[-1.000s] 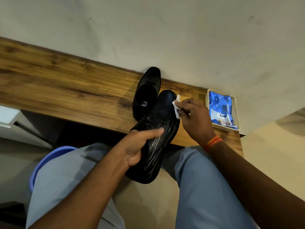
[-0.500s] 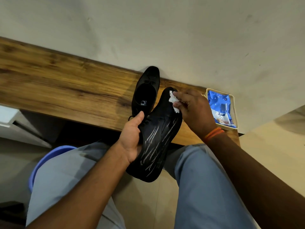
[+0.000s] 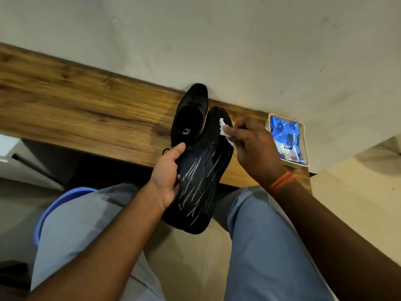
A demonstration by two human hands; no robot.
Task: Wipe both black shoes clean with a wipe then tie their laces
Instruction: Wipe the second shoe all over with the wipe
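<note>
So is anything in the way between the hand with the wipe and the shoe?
Nothing visible is. The right hand pinches the white wipe right against the edge of the held shoe, near its toe. The left hand grips the other side.

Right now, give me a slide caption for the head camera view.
Left hand holds a black shoe sole-up while the right hand rubs a white wipe near its toe.
</note>
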